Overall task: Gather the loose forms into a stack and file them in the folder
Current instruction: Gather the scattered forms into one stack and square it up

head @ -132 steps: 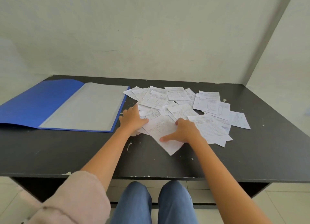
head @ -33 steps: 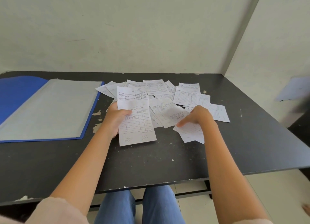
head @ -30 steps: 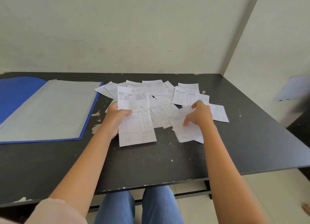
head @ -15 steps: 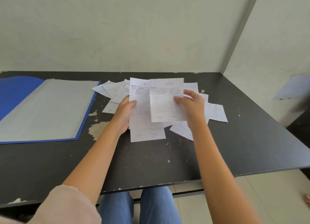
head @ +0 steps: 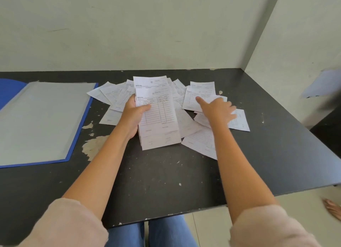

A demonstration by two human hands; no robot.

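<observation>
My left hand (head: 133, 115) grips a small stack of white printed forms (head: 158, 121) by its left edge, thumb on top, held just above the black table (head: 156, 176). Several loose forms (head: 202, 97) lie scattered behind and to the right of the stack. My right hand (head: 217, 110) rests flat on loose forms at the right, fingers spread and straight, thumb pointing left. The blue folder (head: 46, 121) lies open at the left, its clear grey inner sleeve facing up.
The table sits in a corner, with walls behind and to the right. Its surface is chipped, with a pale worn patch (head: 94, 147) between the folder and the stack. A bare foot (head: 333, 208) shows on the floor at the right.
My right hand has let go of the form it added to the stack and moved right, down onto the loose forms. The left hand's stack is thicker and lower.
</observation>
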